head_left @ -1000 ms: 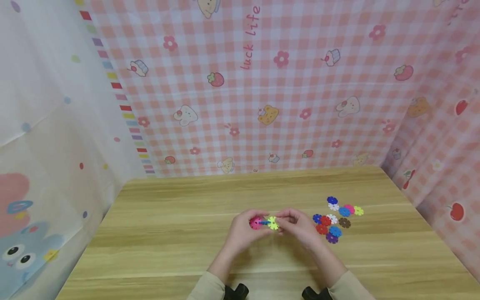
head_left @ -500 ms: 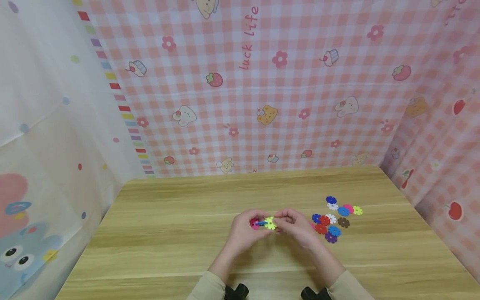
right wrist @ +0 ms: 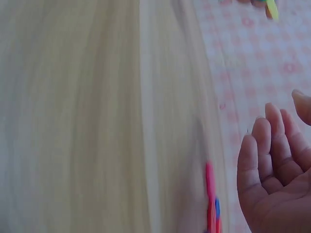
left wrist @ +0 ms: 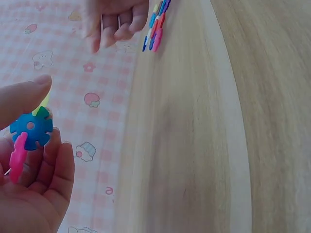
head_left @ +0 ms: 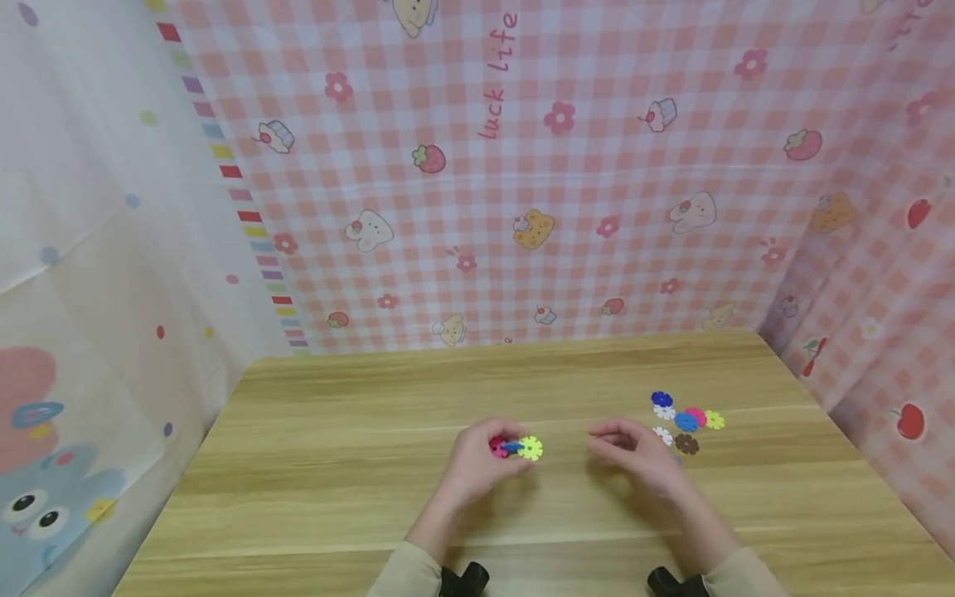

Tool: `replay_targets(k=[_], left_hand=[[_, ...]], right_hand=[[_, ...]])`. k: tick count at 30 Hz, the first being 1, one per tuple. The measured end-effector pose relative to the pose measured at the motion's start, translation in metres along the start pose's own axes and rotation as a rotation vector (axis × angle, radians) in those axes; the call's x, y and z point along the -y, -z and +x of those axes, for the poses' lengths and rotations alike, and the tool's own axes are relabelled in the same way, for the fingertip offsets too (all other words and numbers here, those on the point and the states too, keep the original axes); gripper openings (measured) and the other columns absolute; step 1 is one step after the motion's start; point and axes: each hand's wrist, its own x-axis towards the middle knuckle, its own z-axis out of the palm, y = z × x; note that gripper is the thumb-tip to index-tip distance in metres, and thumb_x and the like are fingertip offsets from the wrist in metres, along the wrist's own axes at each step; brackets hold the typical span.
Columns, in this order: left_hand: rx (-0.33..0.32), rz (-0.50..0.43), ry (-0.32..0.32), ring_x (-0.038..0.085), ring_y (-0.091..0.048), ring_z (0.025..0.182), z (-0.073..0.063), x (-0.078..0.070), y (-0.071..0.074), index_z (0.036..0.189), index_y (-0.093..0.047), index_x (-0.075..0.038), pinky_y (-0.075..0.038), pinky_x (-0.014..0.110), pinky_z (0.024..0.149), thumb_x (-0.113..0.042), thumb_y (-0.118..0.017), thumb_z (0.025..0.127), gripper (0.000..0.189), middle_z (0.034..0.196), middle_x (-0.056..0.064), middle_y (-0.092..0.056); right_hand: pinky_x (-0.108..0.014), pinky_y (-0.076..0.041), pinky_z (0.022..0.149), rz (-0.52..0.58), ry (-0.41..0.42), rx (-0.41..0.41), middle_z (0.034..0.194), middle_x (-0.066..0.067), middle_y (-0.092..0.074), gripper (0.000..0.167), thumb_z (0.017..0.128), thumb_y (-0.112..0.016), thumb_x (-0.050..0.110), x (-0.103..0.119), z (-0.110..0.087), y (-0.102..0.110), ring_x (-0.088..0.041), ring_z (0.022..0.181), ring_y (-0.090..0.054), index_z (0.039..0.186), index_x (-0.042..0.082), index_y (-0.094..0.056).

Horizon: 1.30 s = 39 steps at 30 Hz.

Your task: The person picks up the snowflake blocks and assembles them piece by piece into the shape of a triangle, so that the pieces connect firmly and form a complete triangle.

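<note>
My left hand (head_left: 472,466) holds a small chain of notched plastic snowflake discs above the table. A pink disc (left wrist: 18,159) slots into a blue disc (left wrist: 30,131), and a yellow disc (head_left: 530,448) forms the right end, clear of the fingertips in the head view. In the left wrist view the thumb partly hides the yellow one. To the right, apart from the chain, my right hand (head_left: 637,458) hovers with loosely bent fingers and nothing between them. It covers part of the loose disc pile, as the right wrist view shows its bare palm.
Loose discs lie on the wooden table (head_left: 336,464) at the right, among them a brown disc (head_left: 686,444), a dark blue disc (head_left: 661,400) and a yellow loose disc (head_left: 714,419). A pink checked cloth (head_left: 462,191) hangs behind the table.
My right hand has let go of the yellow disc and moved right, over the near part of the pile. My left hand has shifted slightly left, still holding the chain.
</note>
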Motion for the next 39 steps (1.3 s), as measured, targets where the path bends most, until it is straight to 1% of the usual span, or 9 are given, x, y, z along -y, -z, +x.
replay_targets(k=[2, 7, 11, 15, 20, 23, 29, 33, 39], left_hand=[[0.005, 0.002, 0.003, 0.015, -0.060, 0.091, -0.001, 0.001, 0.000, 0.099, -0.073, -0.012, -0.052, 0.033, 0.083, -0.013, -0.088, 0.072, 0.031, 0.098, -0.002, -0.068], [0.010, 0.004, 0.022, 0.014, -0.060, 0.090, -0.002, 0.003, 0.001, 0.099, -0.073, -0.013, -0.052, 0.033, 0.082, -0.013, -0.087, 0.073, 0.030, 0.098, -0.003, -0.068], [0.014, 0.003, 0.035, 0.013, -0.060, 0.091, -0.002, 0.004, 0.001, 0.100, -0.073, -0.014, -0.052, 0.032, 0.082, -0.014, -0.087, 0.073, 0.030, 0.099, -0.005, -0.068], [0.019, 0.007, 0.022, 0.013, -0.061, 0.091, -0.003, 0.005, 0.000, 0.099, -0.074, -0.014, -0.052, 0.032, 0.083, -0.014, -0.088, 0.073, 0.030, 0.099, -0.004, -0.068], [0.031, 0.007, 0.006, 0.014, -0.061, 0.092, -0.003, 0.004, 0.000, 0.099, -0.074, -0.012, -0.051, 0.032, 0.083, -0.013, -0.088, 0.072, 0.030, 0.099, -0.003, -0.068], [0.038, 0.000, -0.001, 0.015, -0.061, 0.092, -0.003, 0.004, -0.001, 0.099, -0.074, -0.012, -0.051, 0.031, 0.082, -0.013, -0.088, 0.072, 0.031, 0.099, -0.002, -0.068], [0.045, 0.004, 0.004, 0.015, -0.061, 0.092, -0.003, 0.004, -0.001, 0.100, -0.074, -0.011, -0.052, 0.030, 0.083, -0.014, -0.088, 0.073, 0.031, 0.100, -0.002, -0.068], [0.045, 0.009, -0.004, 0.015, -0.062, 0.092, -0.003, 0.004, -0.001, 0.099, -0.074, -0.011, -0.052, 0.031, 0.083, -0.013, -0.088, 0.073, 0.030, 0.099, -0.003, -0.068], [0.049, 0.018, -0.013, 0.015, -0.061, 0.093, -0.004, 0.005, -0.002, 0.100, -0.074, -0.010, -0.051, 0.029, 0.083, -0.014, -0.088, 0.073, 0.030, 0.100, -0.003, -0.068]], right_hand=[[-0.026, -0.054, 0.080, -0.039, 0.015, -0.016, 0.104, -0.016, -0.068, 0.037, 0.094, -0.069, 0.013, -0.004, -0.003, 0.011, -0.020, 0.092, -0.065, 0.119, -0.011, -0.058], [-0.025, -0.052, 0.079, -0.109, -0.012, -0.079, 0.108, -0.013, -0.067, 0.040, 0.095, -0.068, 0.021, -0.012, -0.011, 0.039, -0.011, 0.092, -0.061, 0.122, -0.007, -0.060], [-0.023, -0.051, 0.078, -0.167, 0.008, -0.125, 0.110, -0.014, -0.067, 0.038, 0.096, -0.067, 0.019, -0.021, -0.017, 0.062, -0.007, 0.090, -0.060, 0.123, -0.008, -0.059], [-0.018, -0.049, 0.078, -0.236, 0.028, -0.152, 0.109, -0.019, -0.068, 0.037, 0.097, -0.065, 0.015, -0.032, -0.021, 0.086, 0.000, 0.088, -0.060, 0.123, -0.010, -0.058], [-0.015, -0.044, 0.081, -0.324, -0.011, -0.159, 0.115, -0.021, -0.065, 0.043, 0.098, -0.064, 0.020, -0.040, -0.028, 0.110, 0.006, 0.092, -0.055, 0.128, -0.010, -0.055], [-0.015, -0.043, 0.080, -0.363, -0.010, -0.169, 0.114, -0.020, -0.065, 0.044, 0.098, -0.064, 0.020, -0.045, -0.030, 0.122, 0.008, 0.091, -0.054, 0.128, -0.011, -0.055], [-0.012, -0.044, 0.076, -0.388, 0.010, -0.208, 0.108, -0.019, -0.067, 0.047, 0.097, -0.065, 0.019, -0.054, -0.029, 0.139, 0.012, 0.087, -0.053, 0.129, -0.013, -0.052], [-0.011, -0.044, 0.075, -0.430, 0.029, -0.228, 0.112, -0.026, -0.065, 0.046, 0.096, -0.067, 0.017, -0.060, -0.025, 0.148, 0.014, 0.086, -0.051, 0.128, -0.012, -0.054], [-0.013, -0.043, 0.074, -0.458, 0.001, -0.221, 0.117, -0.032, -0.060, 0.050, 0.095, -0.068, 0.016, -0.068, -0.020, 0.157, 0.013, 0.087, -0.047, 0.130, -0.014, -0.051]])
